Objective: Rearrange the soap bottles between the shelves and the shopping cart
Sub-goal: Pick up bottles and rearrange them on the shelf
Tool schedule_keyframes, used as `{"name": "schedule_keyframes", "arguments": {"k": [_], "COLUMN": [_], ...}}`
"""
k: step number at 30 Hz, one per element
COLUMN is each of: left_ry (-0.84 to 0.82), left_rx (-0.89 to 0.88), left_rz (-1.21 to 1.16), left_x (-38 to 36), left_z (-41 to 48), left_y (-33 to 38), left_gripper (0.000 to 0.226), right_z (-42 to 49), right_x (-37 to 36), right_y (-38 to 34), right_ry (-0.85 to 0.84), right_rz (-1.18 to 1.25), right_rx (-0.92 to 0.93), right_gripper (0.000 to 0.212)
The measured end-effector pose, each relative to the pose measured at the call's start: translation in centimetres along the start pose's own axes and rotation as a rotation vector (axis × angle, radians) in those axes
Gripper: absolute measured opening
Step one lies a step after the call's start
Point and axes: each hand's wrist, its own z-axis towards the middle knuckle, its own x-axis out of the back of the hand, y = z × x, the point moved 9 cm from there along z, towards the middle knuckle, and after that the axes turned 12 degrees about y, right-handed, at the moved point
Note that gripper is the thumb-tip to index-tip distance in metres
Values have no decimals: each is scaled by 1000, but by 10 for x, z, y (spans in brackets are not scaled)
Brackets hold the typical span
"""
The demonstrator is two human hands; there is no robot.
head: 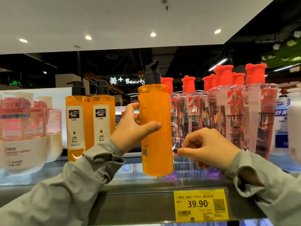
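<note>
Hands: left hand (pixel 135 126) grips orange bottle (pixel 156 128) upright, pump end uppermost.

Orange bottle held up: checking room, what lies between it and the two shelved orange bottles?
Head view: only the left hand gripping the held bottle; visible shelf there is bare.
</note>
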Motion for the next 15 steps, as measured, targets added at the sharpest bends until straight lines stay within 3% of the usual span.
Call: {"name": "schedule_keyframes", "arguments": {"k": [2, 6, 10, 15], "left_ry": [-42, -22, 98, 86], "left_rx": [33, 6, -38, -10], "left_rz": [-79, 34, 150, 33], "left_x": [-5, -12, 2, 8], "left_z": [-1, -8, -7, -1], "left_y": [-2, -1, 1, -4], "left_gripper": [67, 112, 91, 74], "right_z": [-1, -3, -4, -5], "right_x": [-1, -3, -5, -7], "right_y": [1, 3, 3, 4], "right_ry": [-11, -30, -48, -71], "right_rz": [1, 0, -5, -15], "right_rx": [-6, -24, -27, -25], "right_gripper": [19, 19, 18, 19]}}
